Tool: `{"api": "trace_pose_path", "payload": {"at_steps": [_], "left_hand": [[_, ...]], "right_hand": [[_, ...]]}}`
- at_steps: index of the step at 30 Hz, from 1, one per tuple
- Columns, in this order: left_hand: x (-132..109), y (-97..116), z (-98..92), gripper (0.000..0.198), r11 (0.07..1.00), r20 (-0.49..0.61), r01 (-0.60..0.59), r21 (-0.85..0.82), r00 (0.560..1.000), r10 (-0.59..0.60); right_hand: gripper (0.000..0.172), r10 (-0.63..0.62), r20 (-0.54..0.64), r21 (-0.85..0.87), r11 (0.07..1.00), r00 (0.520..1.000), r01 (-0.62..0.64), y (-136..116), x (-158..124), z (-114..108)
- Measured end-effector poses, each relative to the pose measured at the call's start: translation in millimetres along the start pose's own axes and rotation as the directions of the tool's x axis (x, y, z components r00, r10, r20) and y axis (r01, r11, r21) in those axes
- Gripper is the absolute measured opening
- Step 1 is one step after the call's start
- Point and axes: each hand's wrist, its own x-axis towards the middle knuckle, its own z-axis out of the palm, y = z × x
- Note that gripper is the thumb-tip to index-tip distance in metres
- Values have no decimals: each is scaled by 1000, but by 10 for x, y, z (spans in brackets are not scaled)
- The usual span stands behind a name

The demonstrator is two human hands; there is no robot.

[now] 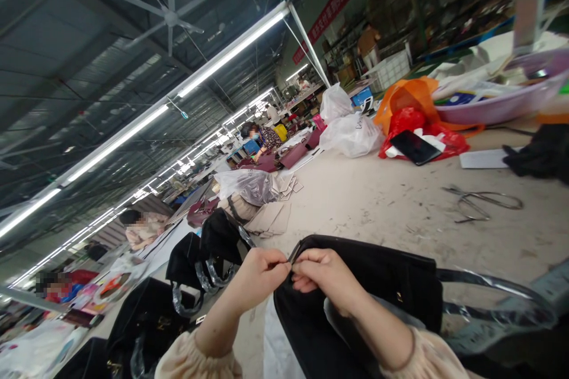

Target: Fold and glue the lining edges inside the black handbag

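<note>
A black handbag [377, 263] lies on its side on the table in front of me, its plastic-wrapped handle [498, 281] stretching to the right. At the bag's upper left corner, my left hand [264, 272] and my right hand [322, 275] meet fingertip to fingertip. Both hands are closed in a pinch on a small dark piece at the bag's edge, perhaps a zipper end or strap tab; it is too small to make out. White sheeting shows under the bag's left side.
Several black handbags [146, 314] stand along the left. Scissors [484, 201], a phone [415, 148], plastic bags [351, 133] and a lilac basin [498, 109] rest on the worn table [364, 201]. Beige panels [271, 217] lie beyond my hands. Co-workers [142, 228] sit along the left.
</note>
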Motion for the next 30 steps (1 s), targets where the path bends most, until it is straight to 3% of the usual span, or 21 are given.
{"api": "trace_pose_path", "payload": {"at_steps": [6,12,22,30], "left_hand": [[61,0,-42,24,1000,36,0,25,999,-1],[55,3,-14,24,1000,32,-11,5,999,11],[67,56,-30,25,1000,57,-6,5,998,6],[113,41,-10,34,996,16,-4,85,1000,2]], "right_hand": [[16,-15,4,6,1000,1000,15,17,-9,-10],[40,-26,-52,-59,998,998,23,14,9,-15],[20,-217,-144,-264,949,965,174,42,12,-10],[19,-287,-124,-162,950,950,266,91,-2,4]]}}
